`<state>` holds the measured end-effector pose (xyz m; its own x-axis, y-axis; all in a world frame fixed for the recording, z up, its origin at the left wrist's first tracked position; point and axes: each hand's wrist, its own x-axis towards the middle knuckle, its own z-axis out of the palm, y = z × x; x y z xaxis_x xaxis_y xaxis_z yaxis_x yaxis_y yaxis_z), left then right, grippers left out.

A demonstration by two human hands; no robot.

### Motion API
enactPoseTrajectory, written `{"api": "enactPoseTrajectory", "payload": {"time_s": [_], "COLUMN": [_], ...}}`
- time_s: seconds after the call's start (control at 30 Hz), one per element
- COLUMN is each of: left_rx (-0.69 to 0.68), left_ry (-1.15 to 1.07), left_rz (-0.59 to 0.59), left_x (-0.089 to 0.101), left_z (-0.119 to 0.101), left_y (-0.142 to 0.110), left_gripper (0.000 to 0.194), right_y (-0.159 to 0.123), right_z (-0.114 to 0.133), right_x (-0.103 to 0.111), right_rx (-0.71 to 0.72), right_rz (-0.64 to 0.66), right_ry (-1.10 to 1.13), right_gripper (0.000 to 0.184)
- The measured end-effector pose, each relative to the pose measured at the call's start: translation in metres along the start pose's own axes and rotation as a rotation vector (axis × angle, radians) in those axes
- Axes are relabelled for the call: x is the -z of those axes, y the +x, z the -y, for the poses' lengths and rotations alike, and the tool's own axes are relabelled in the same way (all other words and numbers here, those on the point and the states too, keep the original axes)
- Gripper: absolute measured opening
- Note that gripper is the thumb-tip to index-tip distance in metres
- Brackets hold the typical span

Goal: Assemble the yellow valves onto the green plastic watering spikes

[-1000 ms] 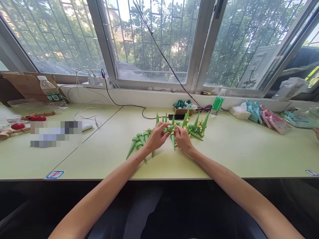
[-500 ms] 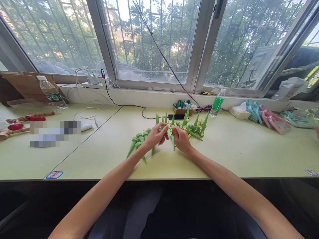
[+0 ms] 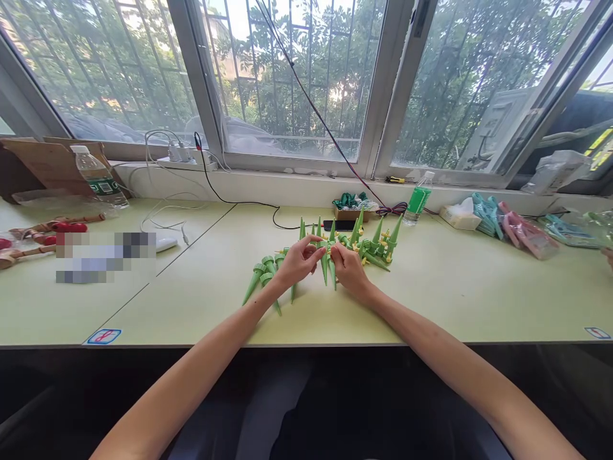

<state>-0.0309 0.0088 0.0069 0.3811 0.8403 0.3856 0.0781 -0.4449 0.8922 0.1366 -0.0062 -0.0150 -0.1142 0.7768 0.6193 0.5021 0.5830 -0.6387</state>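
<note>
My left hand and my right hand meet at the middle of the pale green table, both pinched on a green cone-shaped spike that points down between them. A row of finished green spikes lies on the table just left of my left hand. Behind my hands stands a cluster of several green spikes with small yellow parts.
A green bottle and a small box of green bits stand at the back by the window sill. Packets lie at the right. A water bottle, cardboard box, cables and red-and-wood toys are at the left.
My hands have shifted slightly and turned the spike between them so its tip now points down. The rest of the table looks the same.
</note>
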Motion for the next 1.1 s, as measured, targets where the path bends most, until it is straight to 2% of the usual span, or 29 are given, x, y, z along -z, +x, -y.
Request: {"api": "enactPoseTrajectory", "payload": {"time_s": [0.53, 0.73, 1.0, 1.1], "left_rx": [-0.219, -0.184, -0.186, -0.127], "left_ry": [0.329, 0.324, 0.334, 0.264], "left_rz": [-0.085, -0.07, -0.114, -0.099], "left_x": [-0.0026, -0.0032, -0.0049, -0.0046], "left_z": [0.0047, 0.0036, -0.0016, -0.0008], "left_y": [-0.0027, -0.0023, -0.001, 0.0003], "left_gripper": [0.028, 0.031, 0.037, 0.041], "right_y": [0.0035, 0.0037, 0.0023, 0.0021], "right_z": [-0.0037, -0.005, -0.0014, -0.0021], "right_x": [-0.0021, -0.0033, -0.0017, -0.0014], "right_rx": [-0.044, -0.053, -0.059, -0.053], "right_rz": [-0.047, -0.064, -0.109, -0.132], "right_ry": [-0.04, -0.036, -0.015, -0.018], "right_gripper": [0.048, 0.047, 0.043, 0.043]}}
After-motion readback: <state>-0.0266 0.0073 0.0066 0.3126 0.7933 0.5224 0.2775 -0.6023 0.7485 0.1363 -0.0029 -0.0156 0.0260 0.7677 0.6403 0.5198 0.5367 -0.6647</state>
